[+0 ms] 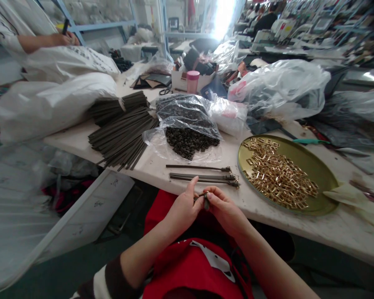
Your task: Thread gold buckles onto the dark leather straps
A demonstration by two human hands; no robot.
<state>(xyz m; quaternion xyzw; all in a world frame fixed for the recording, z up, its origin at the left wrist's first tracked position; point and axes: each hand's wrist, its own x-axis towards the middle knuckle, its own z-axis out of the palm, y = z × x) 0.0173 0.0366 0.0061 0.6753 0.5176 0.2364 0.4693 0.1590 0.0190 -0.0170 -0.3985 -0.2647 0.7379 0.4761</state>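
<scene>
Both hands meet at the table's front edge, pinching a dark strap (206, 202) between them. My left hand (187, 204) has its thumb raised and its fingers closed on the strap. Thumb and fingers of my right hand (222, 207) are closed on the same piece; most of it is hidden. Just beyond lie several finished-looking dark straps (199, 178) with small gold buckles at their right ends. A bag of small black loops (190, 141) lies open behind them. On the right, a round gold tray (324, 182) holds many gold buckles (280, 174).
Bundles of dark strips (121, 133) lie at the left of the white table (149, 166). White sacks (59, 104) and a person's hand holding a pen (65, 27) are at the upper left. A pink-lidded jar (192, 82), a box and plastic bags (280, 87) stand behind.
</scene>
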